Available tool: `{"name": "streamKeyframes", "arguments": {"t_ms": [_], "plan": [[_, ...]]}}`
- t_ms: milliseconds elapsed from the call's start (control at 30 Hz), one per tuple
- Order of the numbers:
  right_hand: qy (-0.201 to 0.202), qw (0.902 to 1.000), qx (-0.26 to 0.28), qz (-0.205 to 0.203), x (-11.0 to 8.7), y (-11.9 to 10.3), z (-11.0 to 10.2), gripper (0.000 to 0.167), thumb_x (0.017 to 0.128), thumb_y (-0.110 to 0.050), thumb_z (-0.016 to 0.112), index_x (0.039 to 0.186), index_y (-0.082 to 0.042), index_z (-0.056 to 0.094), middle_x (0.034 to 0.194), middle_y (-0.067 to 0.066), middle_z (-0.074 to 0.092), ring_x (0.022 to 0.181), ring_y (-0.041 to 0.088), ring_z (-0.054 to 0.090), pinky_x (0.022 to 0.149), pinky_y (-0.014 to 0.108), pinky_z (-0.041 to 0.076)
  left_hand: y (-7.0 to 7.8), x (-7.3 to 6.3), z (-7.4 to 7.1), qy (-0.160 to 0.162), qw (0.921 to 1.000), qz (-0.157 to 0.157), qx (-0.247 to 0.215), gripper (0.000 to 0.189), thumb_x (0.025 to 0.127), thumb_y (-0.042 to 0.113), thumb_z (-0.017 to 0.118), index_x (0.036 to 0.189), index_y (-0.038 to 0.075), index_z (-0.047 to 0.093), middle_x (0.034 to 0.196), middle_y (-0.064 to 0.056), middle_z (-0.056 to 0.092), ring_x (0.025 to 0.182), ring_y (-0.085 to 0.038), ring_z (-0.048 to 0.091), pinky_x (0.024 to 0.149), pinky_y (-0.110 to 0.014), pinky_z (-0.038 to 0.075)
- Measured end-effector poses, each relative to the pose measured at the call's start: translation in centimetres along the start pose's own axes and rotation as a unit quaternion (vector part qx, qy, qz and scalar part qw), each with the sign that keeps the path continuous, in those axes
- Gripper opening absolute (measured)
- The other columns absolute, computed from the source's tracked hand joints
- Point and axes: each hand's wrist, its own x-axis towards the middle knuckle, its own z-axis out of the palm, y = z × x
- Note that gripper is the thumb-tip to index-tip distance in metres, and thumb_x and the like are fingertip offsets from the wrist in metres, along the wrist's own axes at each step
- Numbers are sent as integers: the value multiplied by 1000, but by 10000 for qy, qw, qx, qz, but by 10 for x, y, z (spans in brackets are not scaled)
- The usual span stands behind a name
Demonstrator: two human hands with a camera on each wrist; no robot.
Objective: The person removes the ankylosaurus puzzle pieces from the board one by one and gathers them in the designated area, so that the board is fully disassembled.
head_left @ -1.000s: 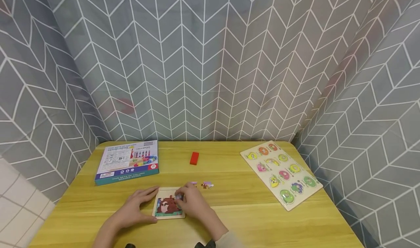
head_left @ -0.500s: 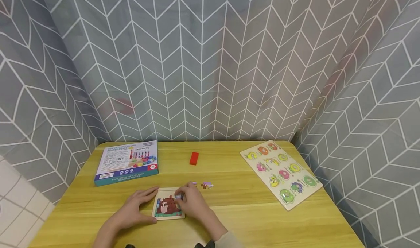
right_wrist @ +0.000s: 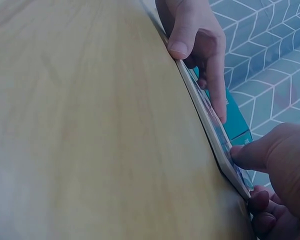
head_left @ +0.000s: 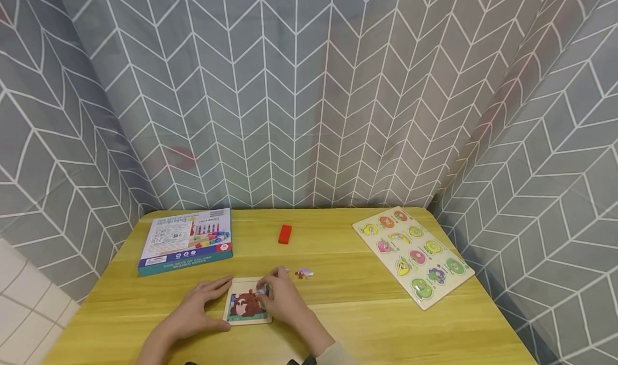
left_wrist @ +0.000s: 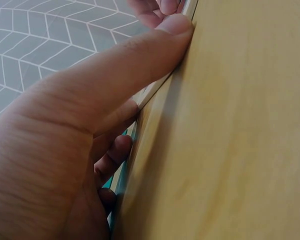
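A small wooden jigsaw tray point(head_left: 241, 322) with a brown animal picture lies flat near the front of the table. My left hand point(head_left: 200, 306) steadies its left side, the thumb at the near corner and the index finger at the far corner. The left wrist view shows that thumb point(left_wrist: 155, 47) extended along the tray's edge. At the upper right part of the picture, my right hand point(head_left: 285, 298) pinches a small puzzle piece point(head_left: 262, 289), mostly covered by the fingers. In the right wrist view the right thumb point(right_wrist: 252, 154) is right at the tray's face.
Loose puzzle pieces point(head_left: 304, 274) lie just beyond the right hand, one partly hidden by it. A red block point(head_left: 285, 234) sits farther back. A boxed bead set point(head_left: 185, 241) stands back left, and a fruit puzzle board point(head_left: 415, 255) lies at the right. Patterned curtains surround the table.
Both hands stay at the tray, with only slight finger movement of the right hand over the piece. The head view has shifted very slightly.
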Motion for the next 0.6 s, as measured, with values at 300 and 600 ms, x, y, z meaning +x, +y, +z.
{"name": "streamKeyframes", "arguments": {"t_ms": [300, 600], "plan": [[-68, 9999, 127, -50, 1, 5, -3, 35, 95, -14, 80, 128, -4, 71, 121, 6, 58, 101, 12, 58, 92, 28, 54, 0, 0, 0, 1, 10000, 11, -43, 102, 74, 58, 92, 156, 12, 55, 163, -10, 49, 136, -42, 46, 106, -70, 40], [-123, 9989, 379, -234, 4, 10, -6, 29, 96, -5, 75, 125, -3, 72, 115, 5, 57, 81, 2, 46, 71, 19, 45, 0, 0, 0, -21, 10000, -43, -39, 101, 74, 57, 92, 157, 12, 54, 163, -9, 49, 139, -45, 44, 108, -72, 37]]}}
